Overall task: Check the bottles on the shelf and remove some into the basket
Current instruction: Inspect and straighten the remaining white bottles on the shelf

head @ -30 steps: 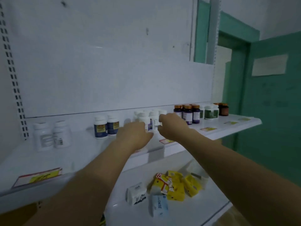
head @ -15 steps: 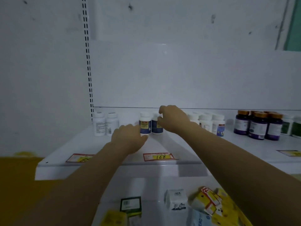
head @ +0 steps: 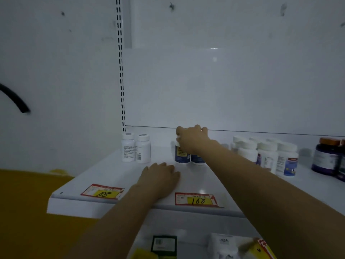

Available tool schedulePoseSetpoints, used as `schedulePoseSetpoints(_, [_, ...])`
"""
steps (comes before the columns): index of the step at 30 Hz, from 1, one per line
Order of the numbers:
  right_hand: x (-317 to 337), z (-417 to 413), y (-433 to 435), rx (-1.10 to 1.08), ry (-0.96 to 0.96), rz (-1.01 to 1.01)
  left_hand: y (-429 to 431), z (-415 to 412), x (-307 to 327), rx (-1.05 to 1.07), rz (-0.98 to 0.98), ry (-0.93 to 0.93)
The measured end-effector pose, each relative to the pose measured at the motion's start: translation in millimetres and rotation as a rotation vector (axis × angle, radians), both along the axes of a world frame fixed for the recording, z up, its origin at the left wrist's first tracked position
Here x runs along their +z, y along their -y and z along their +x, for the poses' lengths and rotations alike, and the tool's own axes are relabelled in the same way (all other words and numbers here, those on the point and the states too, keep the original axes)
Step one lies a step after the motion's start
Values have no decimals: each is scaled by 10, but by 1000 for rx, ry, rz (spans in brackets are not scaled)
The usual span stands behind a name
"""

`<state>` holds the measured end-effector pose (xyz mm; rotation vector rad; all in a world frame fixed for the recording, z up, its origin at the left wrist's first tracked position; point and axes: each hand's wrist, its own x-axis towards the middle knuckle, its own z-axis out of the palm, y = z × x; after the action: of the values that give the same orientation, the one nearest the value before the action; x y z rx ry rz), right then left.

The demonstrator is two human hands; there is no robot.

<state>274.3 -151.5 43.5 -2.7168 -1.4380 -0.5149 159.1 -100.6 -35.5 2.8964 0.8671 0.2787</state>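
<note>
Fingers of the right hand (head: 193, 142) curl over the caps of two blue-labelled bottles (head: 182, 157) on the shelf (head: 112, 174) behind the "168" price tag (head: 196, 200), while the left hand (head: 160, 179) rests flat, fingers together, before them.

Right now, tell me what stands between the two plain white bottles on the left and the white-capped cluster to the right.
In the head view, two blue-labelled bottles, the right hand gripping their tops; otherwise bare shelf.

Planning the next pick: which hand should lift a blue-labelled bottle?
Right. The right hand grips the tops of the blue-labelled bottles; the left hand rests on the shelf, short of them.
</note>
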Motion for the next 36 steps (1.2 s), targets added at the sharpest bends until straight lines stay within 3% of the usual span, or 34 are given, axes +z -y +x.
schedulePoseSetpoints(6, [49,-21,21,100,-44,106,65,-57,43,16,-7,-50])
schedulePoseSetpoints(10, [280,-100,182,219,-267,269,121,-113,89,37,-59,12])
schedulePoseSetpoints(13, [503,-137,304,294,-402,370,192,-162,170,57,-174,192])
schedulePoseSetpoints(18, [708,-197,480,350,-408,355,269,-87,483,14,-447,587])
schedulePoseSetpoints(24, [650,-201,633,413,-517,438,353,18,475,-63,-507,756])
schedulePoseSetpoints(28, [583,-164,632,314,-502,505,416,59,477,-50,-458,801])
schedulePoseSetpoints(33, [592,-96,677,393,-717,611,433,-12,544,-124,-540,734])
schedulePoseSetpoints(36, [586,-101,689,446,-783,605,425,-41,552,-120,-550,791])
